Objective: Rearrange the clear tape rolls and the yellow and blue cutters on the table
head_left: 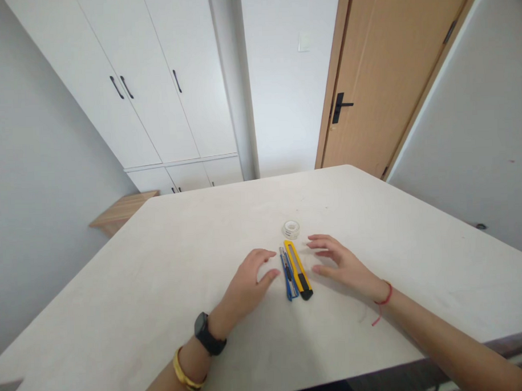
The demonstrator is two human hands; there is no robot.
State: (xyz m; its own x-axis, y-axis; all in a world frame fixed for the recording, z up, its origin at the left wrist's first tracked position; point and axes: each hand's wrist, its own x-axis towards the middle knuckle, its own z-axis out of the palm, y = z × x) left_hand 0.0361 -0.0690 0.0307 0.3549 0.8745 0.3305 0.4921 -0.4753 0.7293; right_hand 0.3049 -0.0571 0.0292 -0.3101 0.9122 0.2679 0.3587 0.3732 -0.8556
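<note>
Side by side on the pale table (pixel 161 267) lie a yellow utility knife (pixel 295 263) with a black slider and end, and a slimmer blue utility knife (pixel 288 277). Just beyond their far ends sits a small roll of clear tape (pixel 291 229). My left hand (pixel 252 278) is left of the blue knife, its thumb and fingers apart and holding nothing. On the other side, my right hand (pixel 338 264) hovers near the yellow knife with fingers spread, also without anything in it. Neither hand appears to touch the knives.
White cabinets (pixel 177 124) with dark handles stand behind the table at the left. A wooden door (pixel 380 71) is at the back right. A wooden ledge (pixel 124 211) shows beyond the table's left edge. The table's near edge runs below my forearms.
</note>
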